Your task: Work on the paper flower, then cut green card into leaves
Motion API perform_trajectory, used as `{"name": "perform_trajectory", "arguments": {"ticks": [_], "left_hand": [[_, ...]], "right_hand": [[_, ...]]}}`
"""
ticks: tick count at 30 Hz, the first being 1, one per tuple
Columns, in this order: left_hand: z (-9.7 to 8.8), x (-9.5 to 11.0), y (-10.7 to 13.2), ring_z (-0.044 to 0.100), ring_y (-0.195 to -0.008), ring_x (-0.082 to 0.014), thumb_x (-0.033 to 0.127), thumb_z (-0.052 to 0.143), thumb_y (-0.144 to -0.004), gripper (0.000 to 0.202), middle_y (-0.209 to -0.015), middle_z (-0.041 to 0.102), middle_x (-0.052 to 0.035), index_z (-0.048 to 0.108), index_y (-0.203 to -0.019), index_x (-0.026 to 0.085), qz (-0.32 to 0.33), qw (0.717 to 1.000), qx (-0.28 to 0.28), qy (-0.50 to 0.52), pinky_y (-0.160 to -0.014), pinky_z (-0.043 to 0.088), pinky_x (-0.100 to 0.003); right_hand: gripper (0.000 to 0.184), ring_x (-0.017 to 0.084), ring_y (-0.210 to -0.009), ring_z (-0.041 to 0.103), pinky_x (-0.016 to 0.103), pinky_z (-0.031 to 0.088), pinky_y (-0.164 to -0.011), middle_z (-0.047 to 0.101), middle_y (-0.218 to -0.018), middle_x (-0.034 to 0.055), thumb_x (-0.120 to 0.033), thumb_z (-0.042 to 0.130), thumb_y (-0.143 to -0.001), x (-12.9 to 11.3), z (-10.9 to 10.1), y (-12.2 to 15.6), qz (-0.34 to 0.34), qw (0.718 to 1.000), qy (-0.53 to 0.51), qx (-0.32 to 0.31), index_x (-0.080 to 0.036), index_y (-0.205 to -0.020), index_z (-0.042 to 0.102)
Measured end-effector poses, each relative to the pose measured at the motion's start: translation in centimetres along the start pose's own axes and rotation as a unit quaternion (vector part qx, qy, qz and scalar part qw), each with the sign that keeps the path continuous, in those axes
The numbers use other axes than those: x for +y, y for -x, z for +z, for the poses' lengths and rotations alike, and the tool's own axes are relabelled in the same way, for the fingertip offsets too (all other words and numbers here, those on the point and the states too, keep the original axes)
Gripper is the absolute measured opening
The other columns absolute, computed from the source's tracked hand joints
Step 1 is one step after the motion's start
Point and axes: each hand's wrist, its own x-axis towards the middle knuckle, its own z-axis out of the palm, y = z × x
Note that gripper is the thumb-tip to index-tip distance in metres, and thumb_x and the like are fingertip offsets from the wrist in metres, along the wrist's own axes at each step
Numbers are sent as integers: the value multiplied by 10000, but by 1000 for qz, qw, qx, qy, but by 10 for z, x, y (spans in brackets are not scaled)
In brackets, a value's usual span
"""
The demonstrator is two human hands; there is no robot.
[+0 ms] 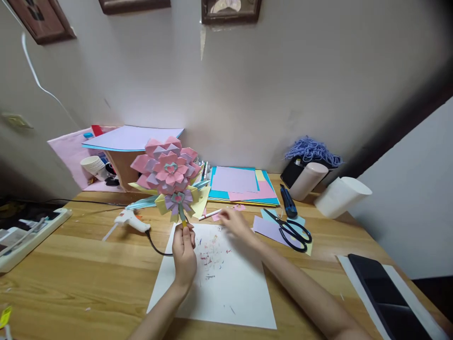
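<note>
My left hand is closed around the stem of a paper flower, which stands upright above the white sheet. The flower has layered pink and lilac folded petals, with a small heart at its centre. Below it on the stem sits a smaller lilac blossom with pale yellow folded paper about it. Further right, my right hand has its fingers curled together at the right end of a slim white marker; the fingertips are partly hidden. A white paper sheet with coloured marks lies beneath both hands.
A glue gun lies left, its cord running to the sheet. Black scissors rest on paper scraps, near a blue cutter. Coloured paper is stacked behind. White rolls, a phone and a power strip flank the area.
</note>
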Motion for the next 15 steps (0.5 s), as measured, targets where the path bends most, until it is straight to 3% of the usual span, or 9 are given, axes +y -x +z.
{"name": "perform_trajectory", "arguments": {"ticks": [3, 5, 9, 15], "left_hand": [[9, -10, -1, 293, -489, -90, 467, 404, -852, 289, -565, 319, 49, 485, -808, 193, -6, 999, -19, -26, -467, 249, -197], [16, -17, -2, 298, -488, -91, 464, 400, -854, 287, -571, 330, 48, 486, -808, 195, -2, 999, -24, -37, -469, 257, -200], [27, -27, -4, 312, -493, -94, 455, 381, -864, 285, -580, 350, 46, 481, -806, 194, 14, 998, -32, -55, -479, 274, -207], [27, -36, -8, 353, -527, -101, 430, 365, -877, 274, -602, 368, 38, 477, -806, 190, 28, 996, -21, -86, -505, 296, -211]], "right_hand": [[150, 150, -603, 540, 253, 370, -556, 607, -624, 26, -212, 519, -771, 46, -52, 17, 85, 994, 56, 45, -148, -651, 583], [168, 151, -561, 524, 241, 321, -519, 596, -576, 26, -243, 552, -720, 65, -68, 27, 123, 988, 79, 58, -156, -577, 555], [226, 141, -534, 516, 229, 287, -499, 587, -542, 16, -315, 540, -705, 69, -58, 31, 152, 982, 90, 59, -168, -534, 551], [182, 131, -544, 519, 223, 280, -502, 590, -549, 17, -213, 503, -680, 59, -40, 18, 157, 983, 78, 59, -170, -512, 558]]}}
